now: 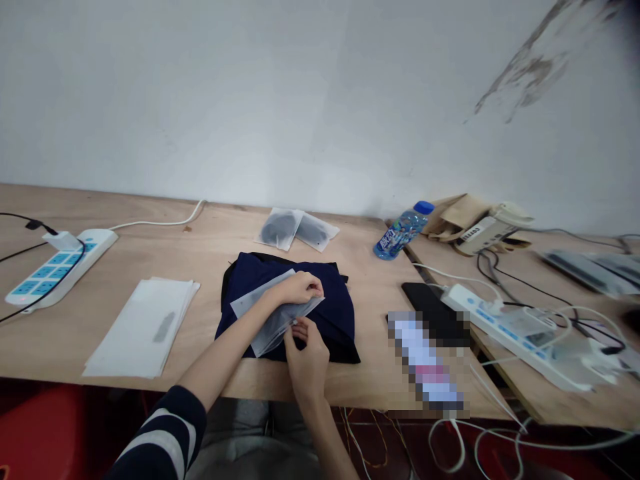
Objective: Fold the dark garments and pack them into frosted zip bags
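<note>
A frosted translucent zip bag (250,316) lies slanted over folded dark navy cloth (340,313) at the table's front edge. Across the bag reaches my left hand (299,288), its fingers curled closed at the bag's upper right end. Just below it, my right hand (309,353) pinches the bag's edge at a small pale piece that looks like the zip slider. What is inside the bag is partly covered by my left forearm.
Two filled frosted bags (280,229) lie behind the cloth. Flat white bags (143,327) are stacked left, near a power strip (63,270). To the right are a bottle (403,232), a pixelated phone (425,363), a black phone-like slab (435,313) and another power strip (520,340) with cables.
</note>
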Demonstrator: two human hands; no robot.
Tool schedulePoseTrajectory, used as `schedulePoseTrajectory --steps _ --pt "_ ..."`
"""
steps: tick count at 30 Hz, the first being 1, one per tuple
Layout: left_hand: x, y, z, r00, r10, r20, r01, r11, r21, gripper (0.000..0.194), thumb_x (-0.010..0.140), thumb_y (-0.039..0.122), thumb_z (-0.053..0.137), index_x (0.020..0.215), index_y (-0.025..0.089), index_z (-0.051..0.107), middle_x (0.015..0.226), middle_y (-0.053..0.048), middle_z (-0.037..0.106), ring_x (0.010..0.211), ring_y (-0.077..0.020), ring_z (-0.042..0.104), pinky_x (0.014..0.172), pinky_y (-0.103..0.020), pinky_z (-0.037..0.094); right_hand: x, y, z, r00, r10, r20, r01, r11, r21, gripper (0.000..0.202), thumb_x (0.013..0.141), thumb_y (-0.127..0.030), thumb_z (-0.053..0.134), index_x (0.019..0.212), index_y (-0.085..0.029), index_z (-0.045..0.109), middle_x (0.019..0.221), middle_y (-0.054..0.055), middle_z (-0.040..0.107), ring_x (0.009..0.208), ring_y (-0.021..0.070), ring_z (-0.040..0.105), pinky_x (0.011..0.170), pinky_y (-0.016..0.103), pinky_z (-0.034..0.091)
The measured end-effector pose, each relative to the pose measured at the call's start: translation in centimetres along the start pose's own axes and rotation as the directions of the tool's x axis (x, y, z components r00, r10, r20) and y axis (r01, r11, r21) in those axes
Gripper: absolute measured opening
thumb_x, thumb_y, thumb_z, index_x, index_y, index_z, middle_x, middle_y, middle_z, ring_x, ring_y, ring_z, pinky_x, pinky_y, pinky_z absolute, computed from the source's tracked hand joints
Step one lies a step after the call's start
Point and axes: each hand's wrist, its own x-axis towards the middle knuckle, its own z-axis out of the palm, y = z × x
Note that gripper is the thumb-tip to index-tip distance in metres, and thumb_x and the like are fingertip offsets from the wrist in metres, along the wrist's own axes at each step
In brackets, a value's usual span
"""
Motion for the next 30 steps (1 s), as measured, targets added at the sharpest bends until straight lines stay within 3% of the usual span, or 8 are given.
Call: schedulePoseTrajectory --steps 9,18,25,28,30 --pt "0.3 -0.1 -0.2 0.999 -0.021 -0.046 0.021 1.0 -0.009 0.019 0.083 0.016 0.054 0.086 0.015 0.072 0.087 -0.005 0.073 0.082 -0.0157 0.066 0.074 -0.024 0.047 -2.6 -1.3 0.2 0.994 -0.073 0.08 0.072 0.997 0.015 0.026 0.085 -0.023 0.053 0.109 -0.015 0.06 0.101 0.012 0.071 0.086 0.0213 0.071 0.078 0.034 0.059" --pt "0.3 -0.4 -0.5 0.985 -0.063 -0.16 0.067 0.998 0.018 0.018 0.082 0.016 0.054 0.085 0.015 0.072 0.092 -0.006 0.073 0.084 -0.0173 0.065 0.079 -0.026 0.047 -6.4 -2.3 -0.4 0.976 -0.143 0.167 0.133 0.989 0.07 0.032 0.086 -0.023 0.056 0.117 -0.018 0.061 0.101 0.011 0.072 0.088 0.0227 0.072 0.077 0.032 0.061" --pt "-0.4 0.8 -1.0 0.956 -0.115 -0.271 0.142 0.986 0.082 0.022 0.082 0.012 0.049 0.084 0.016 0.071 0.091 -0.006 0.073 0.086 -0.018 0.065 0.082 -0.027 0.047 -6.3 -1.9 -0.7 0.97 -0.128 0.204 0.107 0.988 0.112 0.03 0.088 -0.022 0.054 0.117 -0.019 0.058 0.102 0.009 0.071 0.091 0.0214 0.071 0.08 0.033 0.059" --pt "-0.6 2.2 -2.3 0.925 -0.155 -0.347 0.207 0.971 0.118 0.02 0.083 0.015 0.049 0.084 0.016 0.069 0.091 -0.008 0.072 0.089 -0.0198 0.064 0.083 -0.029 0.046 -5.3 -1.5 -0.9 0.981 -0.076 0.18 0.03 0.968 0.249 0.029 0.089 -0.025 0.057 0.118 -0.021 0.053 0.108 0.01 0.068 0.093 0.0199 0.069 0.082 0.032 0.058" --pt "-0.8 3.0 -3.8 0.889 -0.196 -0.414 0.272 0.953 0.132 0.019 0.085 0.018 0.049 0.085 0.016 0.068 0.091 -0.009 0.071 0.089 -0.0214 0.063 0.084 -0.031 0.045 -4.3 -1.1 -1.1 0.99 -0.006 0.141 -0.046 0.932 0.359 0.041 0.087 -0.029 0.062 0.124 -0.022 0.046 0.112 0.01 0.065 0.094 0.0197 0.069 0.081 0.032 0.057"
